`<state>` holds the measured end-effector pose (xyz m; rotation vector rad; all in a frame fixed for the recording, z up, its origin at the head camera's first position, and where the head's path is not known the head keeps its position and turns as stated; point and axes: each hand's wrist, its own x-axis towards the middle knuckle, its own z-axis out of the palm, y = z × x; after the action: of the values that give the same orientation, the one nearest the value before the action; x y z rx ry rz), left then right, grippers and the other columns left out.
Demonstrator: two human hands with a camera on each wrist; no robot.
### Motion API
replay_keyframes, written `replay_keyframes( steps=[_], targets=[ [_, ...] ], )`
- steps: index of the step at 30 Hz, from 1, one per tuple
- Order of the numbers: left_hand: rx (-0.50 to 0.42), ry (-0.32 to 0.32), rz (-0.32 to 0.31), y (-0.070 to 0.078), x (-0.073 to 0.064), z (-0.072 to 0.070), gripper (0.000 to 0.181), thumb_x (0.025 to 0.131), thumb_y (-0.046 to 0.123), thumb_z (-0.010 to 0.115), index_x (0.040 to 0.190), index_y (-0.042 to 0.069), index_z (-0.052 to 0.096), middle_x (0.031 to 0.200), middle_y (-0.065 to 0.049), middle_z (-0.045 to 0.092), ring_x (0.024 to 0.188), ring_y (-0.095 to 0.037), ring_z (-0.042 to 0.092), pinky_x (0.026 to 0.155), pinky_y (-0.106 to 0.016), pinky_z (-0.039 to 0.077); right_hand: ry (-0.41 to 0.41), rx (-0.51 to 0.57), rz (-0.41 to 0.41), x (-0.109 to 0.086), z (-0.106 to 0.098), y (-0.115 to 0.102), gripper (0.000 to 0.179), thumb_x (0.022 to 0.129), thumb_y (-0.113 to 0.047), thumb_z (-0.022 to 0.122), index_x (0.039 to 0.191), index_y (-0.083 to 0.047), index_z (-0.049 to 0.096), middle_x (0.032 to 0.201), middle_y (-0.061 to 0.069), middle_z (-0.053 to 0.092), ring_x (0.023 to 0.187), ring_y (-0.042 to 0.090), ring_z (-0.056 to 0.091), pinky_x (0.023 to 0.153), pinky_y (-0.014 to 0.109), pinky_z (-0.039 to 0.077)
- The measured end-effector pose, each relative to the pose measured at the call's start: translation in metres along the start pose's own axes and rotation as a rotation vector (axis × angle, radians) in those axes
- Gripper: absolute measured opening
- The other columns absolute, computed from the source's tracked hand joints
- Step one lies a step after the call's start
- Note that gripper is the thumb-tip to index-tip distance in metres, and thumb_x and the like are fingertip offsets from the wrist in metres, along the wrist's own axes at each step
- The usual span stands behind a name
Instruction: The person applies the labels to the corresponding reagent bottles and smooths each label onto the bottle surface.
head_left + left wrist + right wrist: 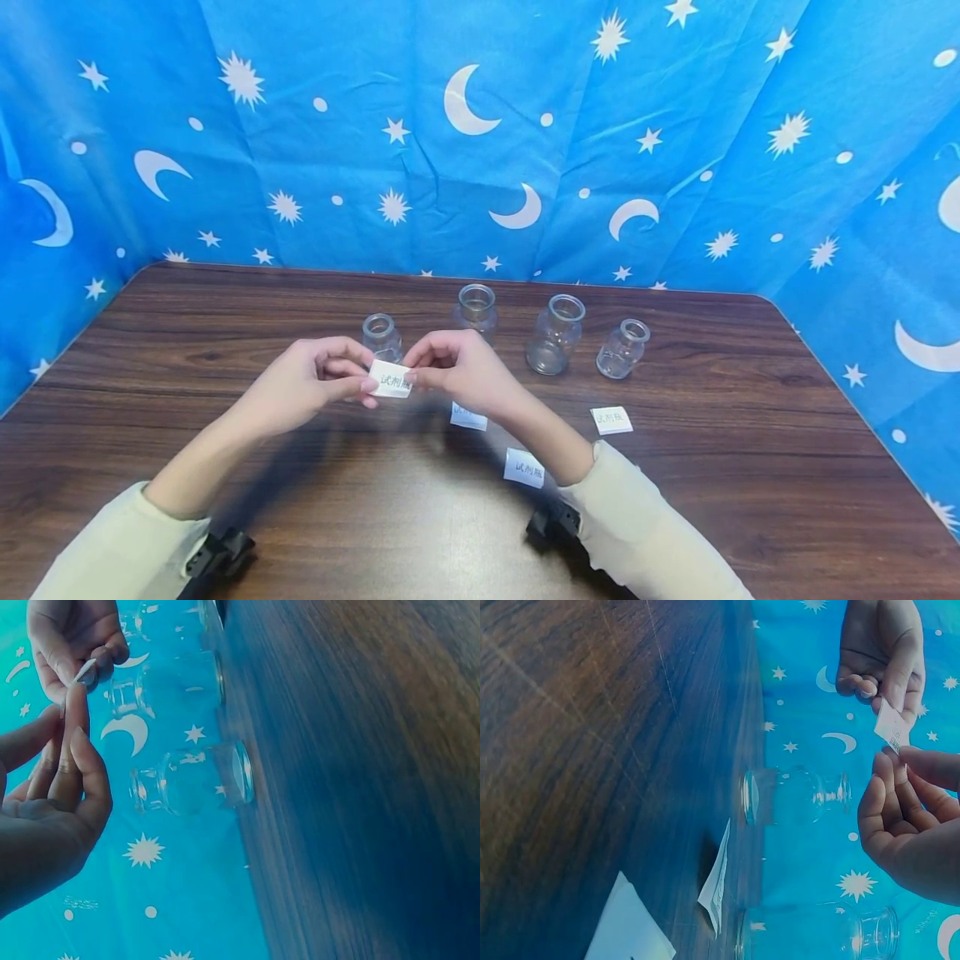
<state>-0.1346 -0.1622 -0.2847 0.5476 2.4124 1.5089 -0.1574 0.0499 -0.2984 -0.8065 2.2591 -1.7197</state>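
Between both hands, raised over the table, is a small white paper label (pixel 391 379) with handwritten characters. My left hand (pixel 307 379) pinches its left edge between thumb and fingers. Its right edge is pinched by my right hand (pixel 465 371). Just behind the label stands a small clear glass bottle (pixel 381 333), partly covered by it. In the left wrist view the label (pixel 85 670) appears nearly edge-on, while the right wrist view shows the label (pixel 891 726) tilted between the fingertips.
To the right stand two larger glass bottles (pixel 476 312) (pixel 553 333) and another small bottle (pixel 622 350). Three more labels lie on the wooden table: one (pixel 468 417) partly behind the right wrist, one (pixel 524 468) by the right forearm, one (pixel 611 420) farther right. A blue curtain (pixel 420 167) hangs behind.
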Motion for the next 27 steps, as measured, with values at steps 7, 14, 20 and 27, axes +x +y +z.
replay_keyframes(
  steps=[7,14,20,27],
  targets=[
    [0.057,0.016,0.045,-0.0027,0.001,-0.0014,0.016,0.092,0.008,0.053,0.099,-0.004,0.061,0.086,-0.009,0.067,0.082,-0.026,0.065,0.072,-0.037,0.051,0.023,-0.063,-0.012,-0.0017,-0.0001,0.0006,0.006,0.08,0.005,0.064,0.085,0.001,0.065,0.07,0.005,0.06,0.062,0.014,0.054,0.059,0.031,0.048],
    [0.103,0.009,0.049,-0.0053,0.0029,-0.0009,0.015,0.093,0.01,0.052,0.096,-0.001,0.062,0.082,-0.006,0.065,0.082,-0.028,0.063,0.072,-0.039,0.051,0.02,-0.075,-0.015,-0.0027,0.0003,0.0012,0.005,0.08,0.004,0.064,0.084,0.002,0.065,0.07,0.008,0.06,0.062,0.012,0.053,0.056,0.024,0.046],
    [0.1,0.018,0.054,-0.0048,0.002,-0.0002,0.014,0.092,0.007,0.052,0.096,-0.003,0.061,0.084,-0.007,0.064,0.079,-0.019,0.062,0.069,-0.034,0.051,0.03,-0.08,-0.009,-0.0034,-0.0005,0.003,0.006,0.08,0.003,0.064,0.085,0.002,0.065,0.071,0.009,0.06,0.062,0.012,0.053,0.056,0.023,0.044],
    [0.263,0.16,0.054,-0.0078,0.0036,-0.0018,0.011,0.091,0.007,0.055,0.091,0.001,0.063,0.076,-0.003,0.062,0.069,-0.016,0.055,0.057,-0.025,0.045,0.075,-0.055,-0.002,-0.0059,-0.0041,0.0004,0.008,0.08,-0.001,0.067,0.087,0.0,0.065,0.073,0.012,0.062,0.065,0.028,0.054,0.054,0.023,0.041]
  ],
)
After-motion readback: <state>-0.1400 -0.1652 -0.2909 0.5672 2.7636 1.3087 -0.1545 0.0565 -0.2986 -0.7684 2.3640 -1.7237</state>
